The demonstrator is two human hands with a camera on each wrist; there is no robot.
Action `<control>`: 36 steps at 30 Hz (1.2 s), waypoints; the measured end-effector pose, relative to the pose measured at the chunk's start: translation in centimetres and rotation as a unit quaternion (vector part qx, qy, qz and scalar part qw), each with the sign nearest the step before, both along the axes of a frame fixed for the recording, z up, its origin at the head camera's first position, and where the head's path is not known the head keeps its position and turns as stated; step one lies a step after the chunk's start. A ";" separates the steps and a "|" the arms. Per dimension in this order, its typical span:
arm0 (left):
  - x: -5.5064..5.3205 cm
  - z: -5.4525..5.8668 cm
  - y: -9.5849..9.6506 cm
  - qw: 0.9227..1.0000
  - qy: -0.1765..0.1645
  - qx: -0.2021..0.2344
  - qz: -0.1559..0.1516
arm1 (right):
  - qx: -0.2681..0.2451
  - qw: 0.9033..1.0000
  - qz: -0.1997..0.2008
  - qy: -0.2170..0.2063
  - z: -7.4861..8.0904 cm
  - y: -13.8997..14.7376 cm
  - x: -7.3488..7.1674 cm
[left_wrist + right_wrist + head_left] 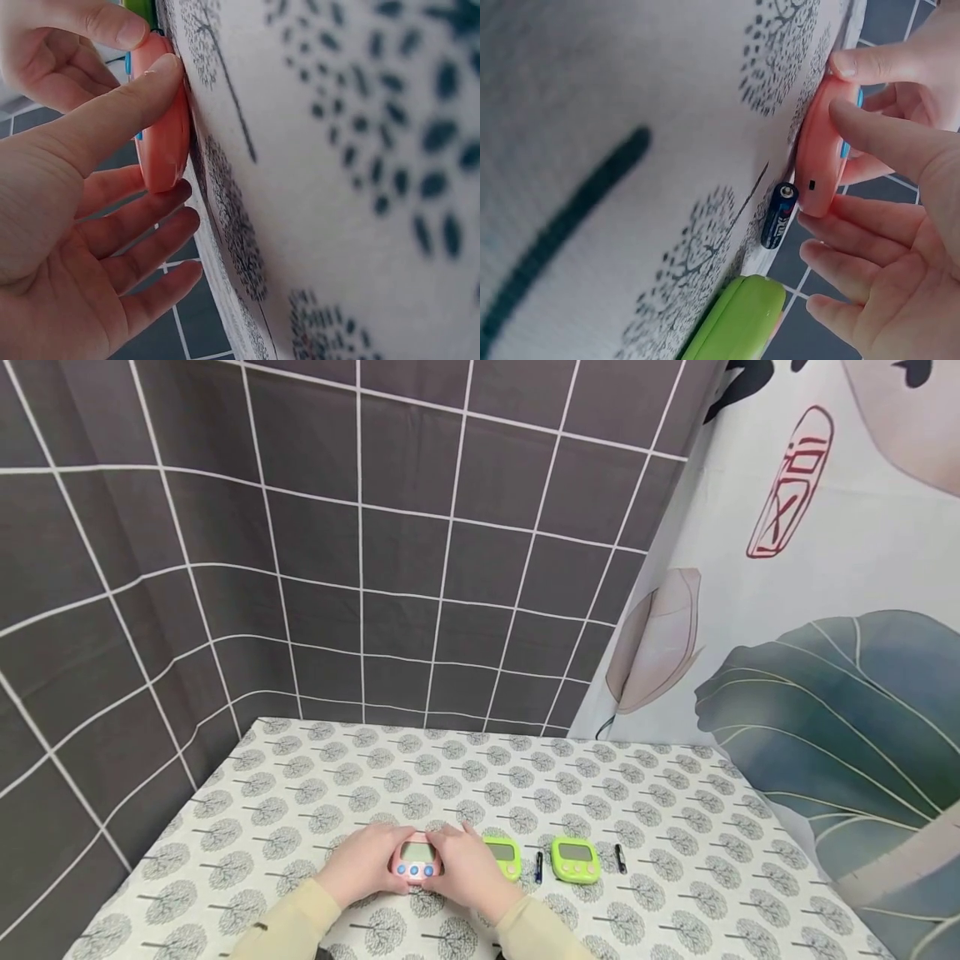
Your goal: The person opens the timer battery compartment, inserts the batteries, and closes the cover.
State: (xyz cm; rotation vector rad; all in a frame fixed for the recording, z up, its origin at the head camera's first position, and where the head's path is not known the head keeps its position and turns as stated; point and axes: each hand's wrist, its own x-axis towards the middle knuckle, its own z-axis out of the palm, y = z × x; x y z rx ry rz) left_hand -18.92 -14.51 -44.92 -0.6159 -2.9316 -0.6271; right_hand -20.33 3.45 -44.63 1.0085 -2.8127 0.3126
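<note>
A pink digital timer with a grey screen and blue buttons lies face up at the tabletop between both hands. My left hand holds its left side, thumb on the near edge and the other fingers spread along the side. My right hand grips the right side in the same way, thumb also on the near edge. In the right wrist view a dark blue battery lies on the cloth right beside the pink timer. Further right is a green timer, partly covered by my right hand in the head view.
A second green timer lies further right. One small dark battery sits between the green timers, another battery to their right. A tree-print cloth covers the table. Dark gridded curtain hangs behind, a printed one at right.
</note>
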 end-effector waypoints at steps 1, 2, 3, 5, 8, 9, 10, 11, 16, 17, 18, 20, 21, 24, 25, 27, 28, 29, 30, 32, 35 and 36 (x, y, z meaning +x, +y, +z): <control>0.0 0.0 0.0 1.000 0.003 -0.001 0.000 | 0.000 1.000 -0.001 0.004 0.0 0.0 0.0; 0.0 0.0 0.0 1.000 0.006 -0.004 -0.001 | -0.003 1.000 -0.001 0.003 0.0 0.0 0.0; 0.0 -0.1 0.1 1.000 0.009 -0.005 -0.001 | -0.005 1.000 -0.002 -0.001 0.0 -0.1 0.0; 0.0 -0.1 0.1 1.000 0.014 -0.009 -0.001 | -0.011 1.000 -0.004 -0.011 0.0 -0.2 0.1; 0.0 -0.1 0.1 1.000 0.019 -0.012 -0.001 | -0.023 0.999 -0.009 -0.031 0.1 -0.3 0.2; -0.1 -0.1 0.1 1.000 0.018 -0.010 -0.001 | -0.024 0.999 -0.012 -0.036 0.1 -0.3 0.2; -0.1 -0.1 0.2 1.000 0.017 -0.008 -0.002 | -0.025 0.999 -0.013 -0.037 0.2 -0.4 0.3; -0.1 -0.1 0.2 1.000 0.015 -0.006 -0.003 | -0.023 0.999 -0.013 -0.036 0.2 -0.4 0.3; -0.1 0.0 0.3 1.000 0.014 0.005 -0.006 | -0.036 0.998 -0.018 -0.053 0.5 -0.3 0.5; -0.1 0.0 0.3 1.000 0.017 0.005 -0.007 | -0.043 0.997 -0.016 -0.060 0.5 -0.3 0.5; -0.1 -0.1 0.4 1.000 0.019 0.006 -0.007 | -0.053 0.996 -0.014 -0.067 0.6 -0.2 0.5; 0.0 -0.1 0.4 1.000 0.026 0.007 -0.008 | -0.071 0.994 -0.009 -0.077 0.6 0.0 0.4; 0.1 -0.2 0.5 1.000 0.029 0.008 -0.009 | -0.079 0.993 -0.007 -0.084 0.6 0.0 0.4; 0.2 -0.2 0.6 0.999 0.035 0.010 -0.008 | -0.107 0.988 -0.014 -0.106 0.7 0.2 0.5; 0.2 -0.2 0.6 0.999 0.040 0.010 -0.009 | -0.118 0.986 -0.019 -0.114 0.8 0.2 0.5; 0.2 -0.2 0.7 0.999 0.051 0.008 -0.008 | -0.139 0.981 -0.031 -0.133 0.8 0.3 0.5; 0.2 -0.2 0.7 0.998 0.059 0.005 -0.008 | -0.148 0.978 -0.038 -0.140 0.9 0.3 0.5; 0.3 -0.1 0.7 0.998 0.067 0.001 -0.006 | -0.155 0.977 -0.044 -0.142 0.9 0.4 0.4; 0.3 -0.1 0.8 0.997 0.075 -0.002 -0.005 | -0.163 0.975 -0.050 -0.145 0.8 0.4 0.3; 0.3 0.1 0.8 0.996 0.088 -0.006 -0.001 | -0.176 0.971 -0.061 -0.147 0.8 0.4 0.2; 0.4 0.3 1.0 0.994 0.106 -0.014 0.003 | -0.197 0.967 -0.069 -0.145 0.9 0.6 0.0; 0.4 0.4 1.1 0.994 0.111 -0.016 0.004 | -0.203 0.966 -0.069 -0.145 0.9 0.7 -0.1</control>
